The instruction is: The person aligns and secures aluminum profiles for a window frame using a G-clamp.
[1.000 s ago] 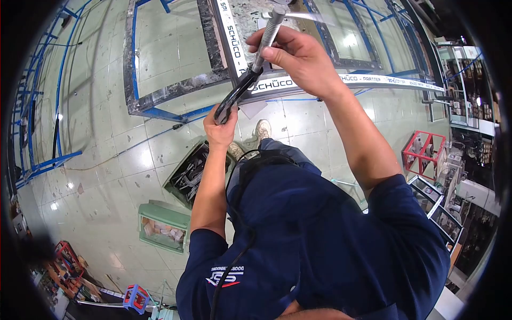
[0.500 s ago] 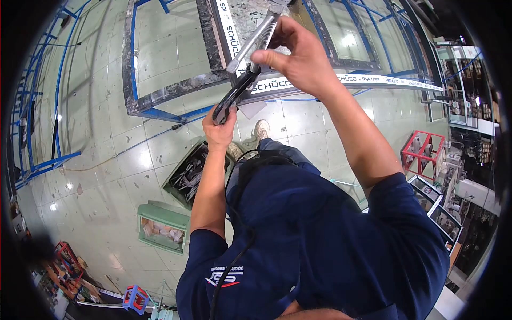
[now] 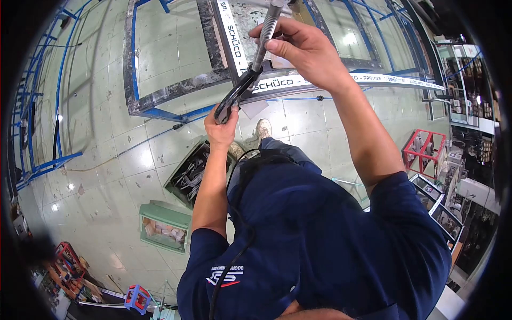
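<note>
A long tool with a black curved body (image 3: 238, 92) and a silver threaded shaft (image 3: 268, 32) slants up and away in front of me. My left hand (image 3: 220, 127) is closed around its black lower end. Higher up, my right hand (image 3: 309, 50) has its thumb and fingers around the silver shaft, partly hiding it. The tool's exact kind is not clear. Behind it lies a frame corner with white Schüco-printed tape (image 3: 277, 83), resting on a blue-legged stand (image 3: 160, 113).
Beside my feet on the tiled floor stands a dark green bin (image 3: 186, 173) of metal pieces. A green box (image 3: 164, 228) lies to the left. A red metal frame (image 3: 424, 152) stands at right, and blue racks (image 3: 57, 128) at far left. A blue hose (image 3: 141, 141) crosses the floor.
A silver bar that stuck out beside the threaded shaft no longer shows there. My right hand has shifted slightly right and its fingers have changed position on the shaft. My left hand is nearly still.
</note>
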The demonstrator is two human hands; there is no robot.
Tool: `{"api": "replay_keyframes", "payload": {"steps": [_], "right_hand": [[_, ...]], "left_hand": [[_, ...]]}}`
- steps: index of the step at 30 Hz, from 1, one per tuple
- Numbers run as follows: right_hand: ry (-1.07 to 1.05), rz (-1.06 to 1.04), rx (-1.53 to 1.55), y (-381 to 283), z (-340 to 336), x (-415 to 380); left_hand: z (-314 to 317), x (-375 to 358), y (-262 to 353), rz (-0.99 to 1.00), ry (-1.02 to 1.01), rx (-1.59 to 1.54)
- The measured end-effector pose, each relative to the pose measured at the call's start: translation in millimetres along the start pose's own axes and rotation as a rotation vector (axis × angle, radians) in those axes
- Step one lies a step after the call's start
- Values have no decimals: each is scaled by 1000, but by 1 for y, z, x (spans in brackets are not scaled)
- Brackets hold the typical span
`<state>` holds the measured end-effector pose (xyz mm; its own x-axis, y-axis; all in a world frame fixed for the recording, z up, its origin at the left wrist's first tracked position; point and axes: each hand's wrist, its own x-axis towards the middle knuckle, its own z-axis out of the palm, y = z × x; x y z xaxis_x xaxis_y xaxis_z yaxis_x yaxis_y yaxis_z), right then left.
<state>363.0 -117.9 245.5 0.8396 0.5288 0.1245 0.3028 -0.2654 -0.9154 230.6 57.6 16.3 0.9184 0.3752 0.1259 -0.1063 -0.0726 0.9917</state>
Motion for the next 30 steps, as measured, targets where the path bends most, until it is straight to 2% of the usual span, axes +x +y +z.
{"api": "replay_keyframes", "payload": {"steps": [4,6,7,9,12,14,16,18,21,22,24,25,27,28,30], "right_hand": [[113,-36,16,0,11,-1],[121,-40,-212,-6,12,-2],[122,-39,-212,-3,10,-2],[56,-48,-34,1,5,2],[-29,11,37,-10,1,1],[-18,-7,-59,-11,4,2],[141,53,-320,-18,12,0],[76,44,-362,-12,3,3],[-77,0,133,-9,-5,2],[-77,0,132,-6,-3,1],[123,2,173,-1,5,-1],[125,3,173,-3,6,-1],[111,33,-213,-8,5,-1],[111,34,-212,-2,1,1],[-34,-103,125,5,-7,8]], "left_hand": [[2,0,1,-18,17,-68],[1,0,0,-13,6,-35],[1,0,-1,-7,-1,-3],[2,1,-3,4,10,-9],[2,0,-3,17,27,-17],[3,-1,-2,14,28,-22],[2,0,-3,-9,9,12],[2,0,-4,-2,9,23],[2,-2,-2,-11,11,6],[3,-2,-2,-24,11,-23],[4,-2,-2,-24,15,-35],[4,-2,-2,-25,18,-43],[3,-1,-5,-18,16,-33],[3,0,-7,-14,16,-24],[4,-1,-8,-16,21,-37]]}}
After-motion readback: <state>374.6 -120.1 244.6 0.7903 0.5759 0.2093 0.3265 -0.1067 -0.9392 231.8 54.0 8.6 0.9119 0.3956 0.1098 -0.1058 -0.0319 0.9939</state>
